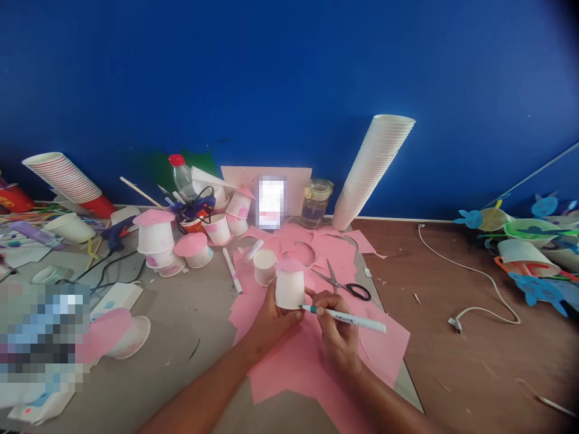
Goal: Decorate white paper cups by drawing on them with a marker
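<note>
My left hand (277, 320) is wrapped round an upside-down white paper cup (290, 290), which has a pink paper piece (290, 265) on its top. In my right hand (338, 328) is a white marker (357, 319) with a dark green end, its tip touching or very near the cup's lower rim. Under both hands lie overlapping sheets of pink paper (289, 374). Scissors (344, 284) with black handles rest open on the paper, right of the cup. Just behind the held cup stands another white paper cup (265, 267).
A tall stack of paper cups (375, 169) leans on the blue wall, beside a glass jar (315, 204). Pink-topped cups (154, 234) and a second marker (232, 271) are to the left. A white cable (479, 274) and blue paper crafts (538, 289) lie at the right.
</note>
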`<state>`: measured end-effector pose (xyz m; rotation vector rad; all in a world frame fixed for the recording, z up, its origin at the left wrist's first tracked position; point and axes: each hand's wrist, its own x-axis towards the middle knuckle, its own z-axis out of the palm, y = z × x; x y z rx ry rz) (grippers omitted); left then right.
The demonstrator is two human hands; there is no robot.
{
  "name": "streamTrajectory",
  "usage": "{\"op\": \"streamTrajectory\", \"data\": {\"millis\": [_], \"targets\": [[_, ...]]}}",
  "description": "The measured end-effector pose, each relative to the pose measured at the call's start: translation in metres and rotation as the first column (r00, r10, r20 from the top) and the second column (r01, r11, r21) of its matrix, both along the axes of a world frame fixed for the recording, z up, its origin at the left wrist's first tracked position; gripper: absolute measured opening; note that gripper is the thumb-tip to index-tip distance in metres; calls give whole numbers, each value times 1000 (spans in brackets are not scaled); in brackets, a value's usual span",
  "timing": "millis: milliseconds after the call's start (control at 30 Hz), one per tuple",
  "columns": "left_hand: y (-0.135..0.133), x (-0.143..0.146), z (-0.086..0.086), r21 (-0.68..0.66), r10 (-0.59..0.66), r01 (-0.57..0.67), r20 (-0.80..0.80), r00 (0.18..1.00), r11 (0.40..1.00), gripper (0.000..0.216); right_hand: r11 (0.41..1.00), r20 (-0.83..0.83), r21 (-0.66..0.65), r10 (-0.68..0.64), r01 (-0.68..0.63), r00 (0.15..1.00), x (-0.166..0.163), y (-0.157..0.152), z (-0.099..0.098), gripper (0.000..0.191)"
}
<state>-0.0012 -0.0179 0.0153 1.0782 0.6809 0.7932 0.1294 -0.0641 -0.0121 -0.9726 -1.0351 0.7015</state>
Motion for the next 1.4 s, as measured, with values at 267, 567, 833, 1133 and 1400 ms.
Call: {"op": "streamTrajectory", "data": {"millis": [267, 567, 833, 1133, 1400], "targets": [[-1, 2, -1, -45, 14, -12, 36, 999, 999, 45, 998, -41, -4, -57, 57, 998, -1, 0, -1, 10], [0, 0, -2, -17, 12, -12, 19, 1000, 1000, 45, 1000, -11, 11, -5, 5, 1000, -2, 2, 5, 15], [0, 0, -1, -48, 0, 2, 35, 999, 999, 40, 999, -107, 10, -29, 31, 994, -1, 2, 1, 11], [1, -1, -2, -77, -19, 21, 35, 999, 997, 43, 1000, -47, -26, -14, 13, 999, 0, 3, 0, 13], [0, -2, -5, -129, -30, 48, 137, 990, 990, 39, 997, -172, -58, -59, 50, 983, 0, 2, -5, 11]]}}
